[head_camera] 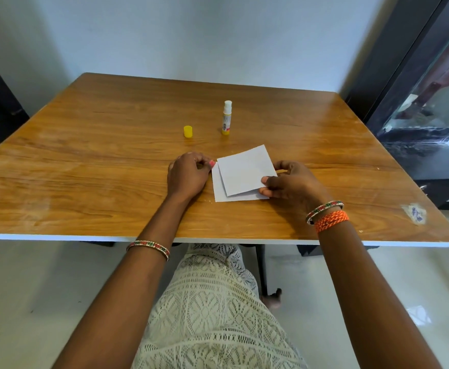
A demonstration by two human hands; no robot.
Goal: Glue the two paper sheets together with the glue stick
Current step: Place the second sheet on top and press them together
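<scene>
A lap in cream lace fabric fills the near foreground, with both forearms reaching over it toward the wooden surface. The left wrist carries a beaded bangle; the right wrist has a similar bangle and an orange braided band beside it.

Two white paper sheets sit near the middle of the surface, between the hands. The lower sheet lies flat on the wood. The upper sheet lies over it, turned at an angle so the corners do not match, and its far corner reaches past the lower sheet's edge.

The left hand rests on the surface just beside the sheets, fingers curled together, a painted nail touching the left edge of the paper. The right hand is at the sheets' right side, thumb on top of the upper sheet's near right corner and the other fingers curled behind it, pinching that sheet.

Beyond the paper, the glue stick stands upright with its white glue tip exposed. Its yellow cap stands on the wood to the left, apart from it. A torn sticker patch marks the near right part of the surface. A pale wall rises behind.
</scene>
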